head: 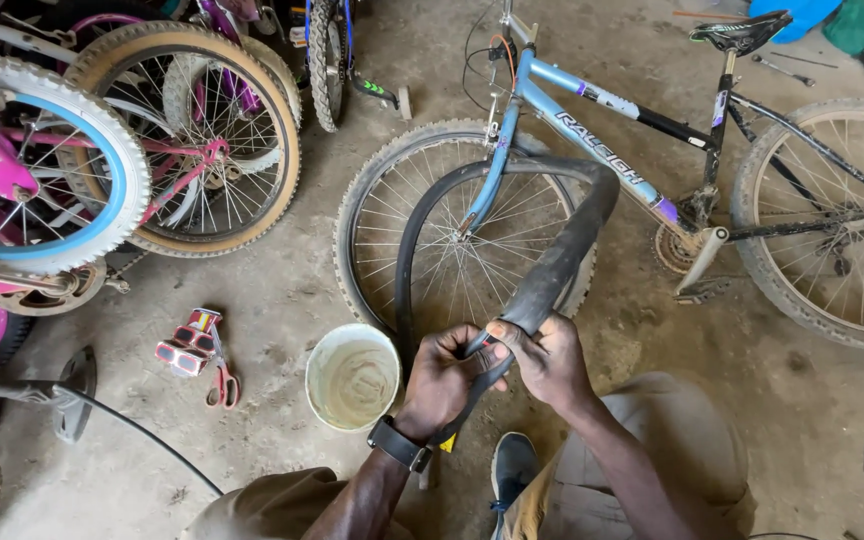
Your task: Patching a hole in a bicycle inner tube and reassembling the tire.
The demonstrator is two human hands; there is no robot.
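Hands meet at centre: we see the left hand (444, 372), wearing a wristwatch (398, 443), and the right hand (549, 357) both closed around a black inner tube (562, 262), thumbs pressing on it. The tube loops upward in front of a blue bicycle (607, 150). A white bucket (353, 377) and red scissors (222, 380) lie on the dusty concrete floor (282, 290); pink bicycles (12, 170) stand left.

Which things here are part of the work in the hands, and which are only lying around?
In hand:
- black inner tube, gripped by left hand and right hand

Lying about:
- white bucket, close by, untouched
- red-handled scissors
- red pedals
- blue bicycle
- pink bicycle
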